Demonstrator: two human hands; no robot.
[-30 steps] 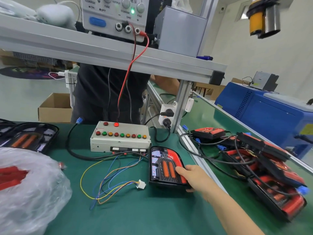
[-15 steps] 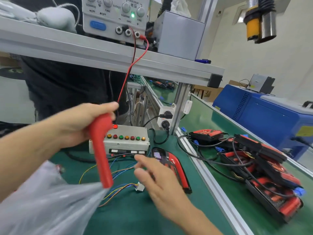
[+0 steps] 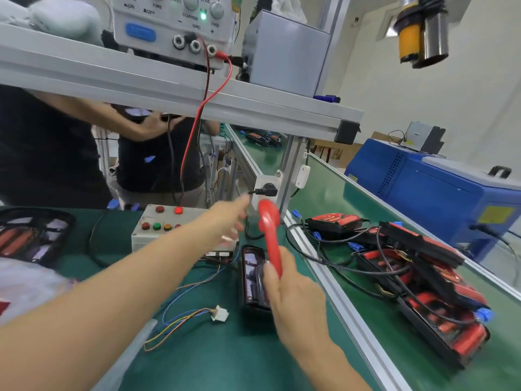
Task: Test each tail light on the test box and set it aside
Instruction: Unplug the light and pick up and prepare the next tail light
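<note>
untested tail lights (image 3: 31, 235) wait at far left; the left hand (image 3: 225, 218) reaches over the test box (image 3: 158, 230), fingers loose, holding nothing. the right hand (image 3: 296, 294) grips a red lens piece (image 3: 270, 235); a finished pile (image 3: 417, 277) suggests midway.

Bright, even room light falls from above, leaving only faint, soft shadows on the green bench mat (image 3: 225, 362). The left hand (image 3: 225, 218) and the near left corner are smeared with motion blur. The shelf rail (image 3: 169, 88) bows from wide-angle distortion. The power supply's green lamp (image 3: 203, 16) glows, slightly bloomed.
</note>
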